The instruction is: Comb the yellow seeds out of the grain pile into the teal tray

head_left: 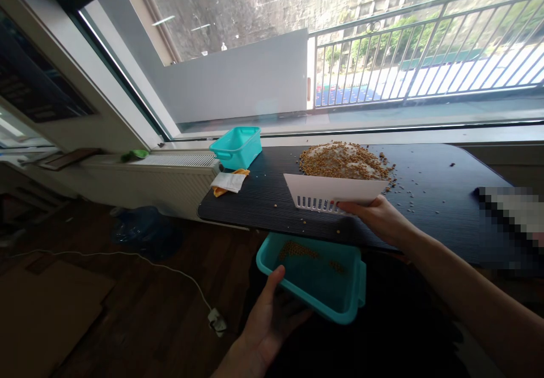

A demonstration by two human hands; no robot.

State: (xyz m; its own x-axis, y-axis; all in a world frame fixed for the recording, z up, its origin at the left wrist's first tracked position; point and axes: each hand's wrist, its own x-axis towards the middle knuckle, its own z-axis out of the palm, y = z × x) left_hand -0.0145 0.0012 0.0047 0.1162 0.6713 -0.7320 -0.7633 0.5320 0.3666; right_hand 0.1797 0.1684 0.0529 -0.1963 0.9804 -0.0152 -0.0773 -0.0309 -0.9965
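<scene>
My left hand (272,315) grips the near left side of a teal plastic bin (335,307), thumb over the rim and fingers beneath. The bin sits just below the table's front edge, tilted, with some brown beans (297,249) on its bottom. Over the dark table, my right hand (376,215) is closed on the slotted lower edge of a thin white plastic sheet (340,188). Behind the sheet lies a heap of brown beans mixed with white grains (340,160); the sheet hides its near side.
A second teal bin (240,148) stands at the table's (429,196) back left, near a folded white and yellow cloth (229,182). Stray beans and grains dot the tabletop. A radiator (170,179), a blue water jug (142,228) and a power strip (216,321) are at left.
</scene>
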